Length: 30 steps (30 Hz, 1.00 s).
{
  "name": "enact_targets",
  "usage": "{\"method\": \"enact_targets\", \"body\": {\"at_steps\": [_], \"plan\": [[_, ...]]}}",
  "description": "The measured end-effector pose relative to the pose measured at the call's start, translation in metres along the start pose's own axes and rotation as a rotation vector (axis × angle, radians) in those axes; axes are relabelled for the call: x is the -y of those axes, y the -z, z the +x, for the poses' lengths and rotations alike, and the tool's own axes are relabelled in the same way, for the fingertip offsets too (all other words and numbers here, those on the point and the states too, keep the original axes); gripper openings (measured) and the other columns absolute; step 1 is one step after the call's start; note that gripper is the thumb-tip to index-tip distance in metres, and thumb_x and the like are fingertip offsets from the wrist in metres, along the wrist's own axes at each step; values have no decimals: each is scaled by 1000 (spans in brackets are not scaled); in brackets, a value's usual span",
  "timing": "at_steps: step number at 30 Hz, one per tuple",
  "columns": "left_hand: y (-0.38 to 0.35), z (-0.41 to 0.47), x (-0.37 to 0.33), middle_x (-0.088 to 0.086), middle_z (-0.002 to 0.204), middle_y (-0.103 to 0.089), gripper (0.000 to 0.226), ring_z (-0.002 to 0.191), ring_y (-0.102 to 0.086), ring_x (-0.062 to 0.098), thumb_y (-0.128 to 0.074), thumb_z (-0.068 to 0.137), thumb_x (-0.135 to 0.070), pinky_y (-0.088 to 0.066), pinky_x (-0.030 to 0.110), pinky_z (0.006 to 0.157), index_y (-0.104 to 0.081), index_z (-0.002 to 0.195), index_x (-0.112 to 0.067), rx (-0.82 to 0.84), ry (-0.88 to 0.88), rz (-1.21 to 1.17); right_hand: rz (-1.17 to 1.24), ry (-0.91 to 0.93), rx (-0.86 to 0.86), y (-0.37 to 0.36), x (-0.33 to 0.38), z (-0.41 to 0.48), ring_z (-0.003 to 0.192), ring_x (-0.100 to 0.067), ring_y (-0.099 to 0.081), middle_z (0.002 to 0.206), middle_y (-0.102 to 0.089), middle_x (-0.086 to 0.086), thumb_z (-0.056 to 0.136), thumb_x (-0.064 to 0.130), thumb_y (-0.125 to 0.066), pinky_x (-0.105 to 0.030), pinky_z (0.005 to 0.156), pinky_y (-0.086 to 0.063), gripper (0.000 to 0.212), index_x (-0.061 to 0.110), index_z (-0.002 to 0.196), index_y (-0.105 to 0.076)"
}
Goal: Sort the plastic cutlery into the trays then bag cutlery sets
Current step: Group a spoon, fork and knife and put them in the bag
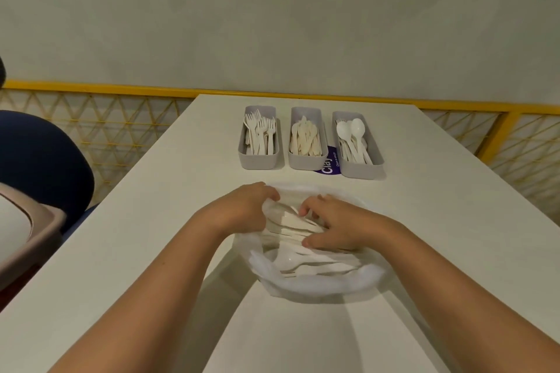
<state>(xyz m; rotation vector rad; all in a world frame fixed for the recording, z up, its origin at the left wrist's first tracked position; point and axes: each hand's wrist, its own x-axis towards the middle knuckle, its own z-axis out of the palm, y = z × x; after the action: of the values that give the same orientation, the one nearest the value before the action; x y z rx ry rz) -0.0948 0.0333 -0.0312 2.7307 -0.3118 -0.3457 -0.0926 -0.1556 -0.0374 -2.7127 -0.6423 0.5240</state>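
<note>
bare table (pixel 169 221) left of bag (pixel 318 285), three trays (pixel 262 160) blocking far side

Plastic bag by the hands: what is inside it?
White cutlery in a loose pile, a spoon and fork among it. The left hand, gripping the rim of the bag, and right hand cover pieces farther back.

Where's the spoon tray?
In the head view, the spoon tray is rightmost of three far across the table, beside the knife tray, partly over a purple sticker.
</note>
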Motion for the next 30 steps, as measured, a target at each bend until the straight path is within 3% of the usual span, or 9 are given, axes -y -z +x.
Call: {"method": "enact_targets", "body": {"at_steps": [2,6,9,13,19,23,26,30], "plan": [[-3,-1,2,-5,138,-42,64,124,-43,16,-52,80,5,-36,17,85,-41,137,-22,-61,-1,-42,52,-13,-69,-6,-6,1,98,-11,-46,107,-39,10,82,35,-64,-24,87,-41,48,23,124,-43],[-12,-2,3,-4,141,-42,70,126,-44,17,-61,78,1,-35,17,90,-38,140,-22,-92,23,-76,82,-6,-113,-12,-13,1,77,-9,-45,87,-48,9,82,26,-62,-18,62,-35,23,17,102,-53],[-17,-4,3,-3,144,-40,75,128,-42,19,-68,77,-8,-35,24,98,-34,142,-23,-84,58,-83,109,61,-161,-14,-15,-1,76,-13,-46,83,-50,7,81,19,-62,-21,64,-36,14,20,87,-50],[-17,-4,3,-4,146,-37,76,130,-41,19,-65,78,-6,-35,24,99,-31,143,-24,-114,82,-87,177,102,-219,-15,-19,-9,83,-15,-52,89,-56,6,84,20,-63,-25,75,-43,15,26,91,-52],[-10,-9,-7,-3,140,-42,70,125,-44,18,-59,78,1,-36,20,89,-36,141,-19,-182,56,-200,155,50,-115,-13,-21,-14,94,-12,-55,100,-57,10,81,20,-61,-23,80,-45,33,22,113,-57],[-10,-5,-7,-3,137,-45,67,121,-46,19,-58,77,3,-39,23,88,-40,138,-20,-198,77,-243,114,74,-85,-13,-16,-18,86,-16,-56,92,-58,5,82,22,-61,-26,73,-43,19,16,101,-61],[-10,-2,-3,-1,134,-48,69,115,-48,20,-59,76,3,-44,28,90,-41,137,-23,-165,109,-265,18,66,-56,-13,-13,-19,79,-18,-51,88,-54,2,86,21,-53,-26,64,-38,8,16,91,-53],[-11,-1,2,-1,135,-48,72,116,-49,20,-61,75,3,-45,29,93,-40,139,-24,-119,127,-285,-73,38,-89,-9,-14,-20,66,-9,-40,77,-43,7,92,16,-42,-23,56,-33,13,14,104,-45]]}}
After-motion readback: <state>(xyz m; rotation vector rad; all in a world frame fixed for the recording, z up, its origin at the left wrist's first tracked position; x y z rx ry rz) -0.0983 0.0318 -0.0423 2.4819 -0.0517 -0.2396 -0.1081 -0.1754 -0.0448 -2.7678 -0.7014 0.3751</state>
